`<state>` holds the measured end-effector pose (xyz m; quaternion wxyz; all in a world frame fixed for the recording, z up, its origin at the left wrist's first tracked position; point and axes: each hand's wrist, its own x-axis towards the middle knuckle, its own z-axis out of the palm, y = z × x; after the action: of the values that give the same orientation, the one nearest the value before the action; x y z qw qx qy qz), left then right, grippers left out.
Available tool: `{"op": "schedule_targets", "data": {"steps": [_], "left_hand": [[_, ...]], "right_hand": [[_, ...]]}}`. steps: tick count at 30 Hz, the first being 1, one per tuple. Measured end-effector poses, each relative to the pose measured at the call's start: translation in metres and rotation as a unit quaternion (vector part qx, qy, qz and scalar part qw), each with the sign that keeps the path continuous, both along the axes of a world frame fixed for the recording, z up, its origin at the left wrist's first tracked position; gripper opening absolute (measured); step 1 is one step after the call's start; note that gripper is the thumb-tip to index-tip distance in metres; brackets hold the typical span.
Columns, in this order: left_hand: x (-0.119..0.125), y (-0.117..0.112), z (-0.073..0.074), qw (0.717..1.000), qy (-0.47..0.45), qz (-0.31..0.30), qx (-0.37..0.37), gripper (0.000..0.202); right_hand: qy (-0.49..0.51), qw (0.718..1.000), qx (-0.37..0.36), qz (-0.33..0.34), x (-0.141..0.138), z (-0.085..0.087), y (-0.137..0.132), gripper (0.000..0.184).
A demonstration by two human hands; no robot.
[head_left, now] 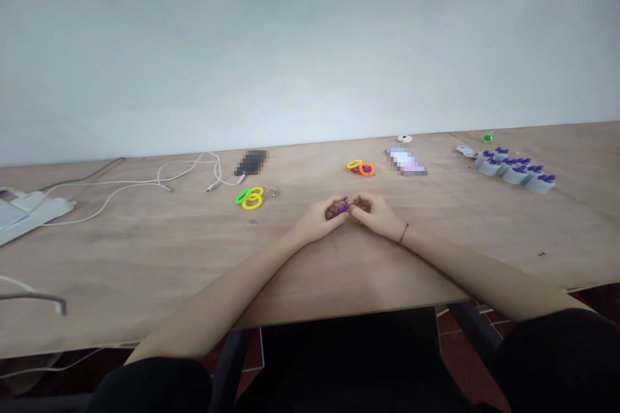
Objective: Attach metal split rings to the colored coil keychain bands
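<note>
Both hands meet near the middle of the table, fingertips almost touching. My left hand (322, 218) is closed around a purple spiral coil band (341, 209). At the band's upper end, the fingers of my right hand (375, 211) are pinched together; a small shiny bit shows there, too small to make out. To the left lie green and yellow coil bands (252, 204), with small metal rings (274, 192) beside them. Beyond my hands rests a small pile of yellow, orange and purple coil bands (367, 169).
A dark phone (252, 162) and white cables (130, 182) lie at the left, with a white power strip (58, 208) near the edge. At the right are another phone (407, 161), a cluster of white pieces with purple tops (516, 173) and a small green item (487, 138).
</note>
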<state>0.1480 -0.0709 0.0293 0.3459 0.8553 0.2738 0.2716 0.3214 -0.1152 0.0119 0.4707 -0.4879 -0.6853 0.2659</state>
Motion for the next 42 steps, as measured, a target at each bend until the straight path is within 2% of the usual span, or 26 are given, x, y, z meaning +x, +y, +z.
{"op": "schedule_targets", "data": {"steps": [5,9,13,22,25,28,31,42], "left_hand": [[0.0,0.002,-0.001,0.998,0.013,0.041,0.044,0.026],[0.0,0.003,-0.003,0.996,0.021,0.052,0.075,0.025],[0.0,0.004,-0.004,0.996,0.013,0.052,0.072,0.026],[0.0,-0.003,0.0,0.999,-0.015,0.041,0.014,0.031],[0.004,-0.004,-0.002,0.996,-0.052,0.037,-0.06,0.034],[0.009,-0.005,-0.008,0.982,-0.117,0.033,-0.147,0.031],[0.011,-0.007,-0.011,0.969,-0.142,0.041,-0.196,0.029],[0.016,-0.012,-0.007,0.971,-0.157,0.071,-0.167,0.019]], "right_hand": [[-0.01,1.0,0.003,-0.012,0.001,0.0,-0.001,0.013],[-0.025,1.0,0.006,-0.007,0.001,0.002,-0.003,0.015],[-0.048,0.999,0.006,0.001,0.0,0.004,-0.005,0.017],[-0.119,0.988,0.088,-0.045,0.001,0.003,-0.005,0.013],[-0.175,0.975,0.127,-0.058,0.0,0.003,-0.007,0.01],[-0.218,0.961,0.156,-0.063,-0.001,0.003,-0.009,0.01],[-0.233,0.954,0.175,-0.069,0.0,0.002,-0.01,0.011],[-0.227,0.946,0.21,-0.098,-0.007,0.005,-0.011,0.007]]}}
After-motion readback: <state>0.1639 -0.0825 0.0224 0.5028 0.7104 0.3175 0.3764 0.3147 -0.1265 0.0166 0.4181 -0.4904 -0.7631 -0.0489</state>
